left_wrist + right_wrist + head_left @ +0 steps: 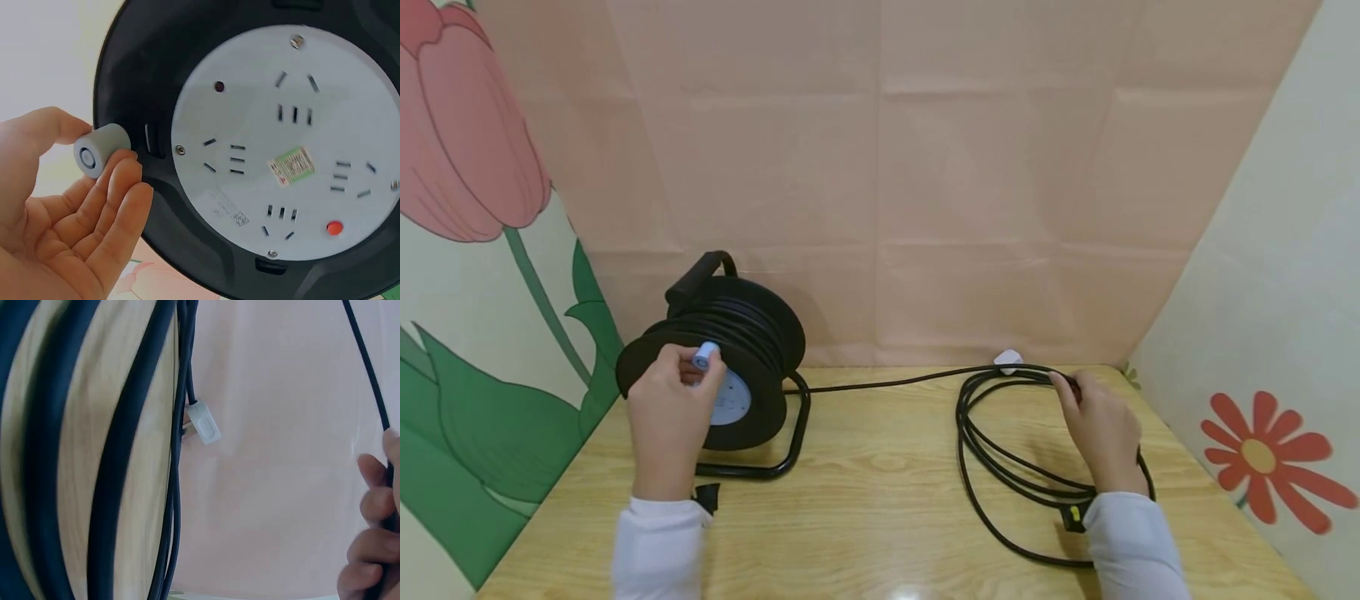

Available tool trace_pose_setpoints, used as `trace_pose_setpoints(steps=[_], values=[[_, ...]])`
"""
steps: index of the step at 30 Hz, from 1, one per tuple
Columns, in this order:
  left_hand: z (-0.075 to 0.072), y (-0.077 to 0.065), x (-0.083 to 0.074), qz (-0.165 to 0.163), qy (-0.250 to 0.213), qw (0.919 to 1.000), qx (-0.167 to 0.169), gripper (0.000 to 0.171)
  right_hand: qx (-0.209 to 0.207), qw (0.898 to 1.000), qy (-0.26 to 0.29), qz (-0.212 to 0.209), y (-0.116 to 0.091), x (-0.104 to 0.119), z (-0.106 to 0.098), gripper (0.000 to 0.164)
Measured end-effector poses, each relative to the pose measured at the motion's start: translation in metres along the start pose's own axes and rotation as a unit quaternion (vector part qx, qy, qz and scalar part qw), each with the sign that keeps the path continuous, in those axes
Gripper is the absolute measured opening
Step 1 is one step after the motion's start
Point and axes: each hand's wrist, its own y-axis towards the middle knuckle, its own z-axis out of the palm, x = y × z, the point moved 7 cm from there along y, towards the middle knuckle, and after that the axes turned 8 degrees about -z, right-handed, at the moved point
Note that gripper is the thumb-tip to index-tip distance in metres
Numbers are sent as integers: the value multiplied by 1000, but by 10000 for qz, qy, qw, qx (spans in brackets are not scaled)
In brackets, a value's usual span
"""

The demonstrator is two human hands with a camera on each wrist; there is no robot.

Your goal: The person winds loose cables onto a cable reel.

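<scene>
A black cable reel stands on the left of the table, wound with black cable. My left hand pinches the small grey-blue crank knob on the reel's near face. In the left wrist view, the thumb and fingers lie around that knob, beside the white socket panel. Over at the right, my right hand grips the black cable, which runs across to the reel. Loose loops of the cable lie under and beside the right hand. In the right wrist view, curled fingers wrap the cable.
A white plug lies at the table's back edge by the loops. A black strap with a yellow mark sits near the right wrist, and a small black piece near the left wrist. Walls border the table behind and at both sides.
</scene>
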Motion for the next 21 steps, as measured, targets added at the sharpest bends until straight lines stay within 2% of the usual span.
trace_pose_setpoints(steps=[4, 8, 14, 21], values=[[5, -5, -4, 82, 69, 9999, 111, 25, -288, 9992, -267, 60, 0, 3, -4, 46], [10, -9, -8, 175, 139, 9995, 232, 25, -498, 9978, -339, -273, 2, 14, -6, 48], [16, -15, -11, 289, 325, 9983, 377, 26, -372, 9974, -155, -604, 3, 24, -2, 44], [19, -19, -16, 385, 368, 9976, 447, 25, -166, 9982, -56, -565, 2, 25, 3, 42]])
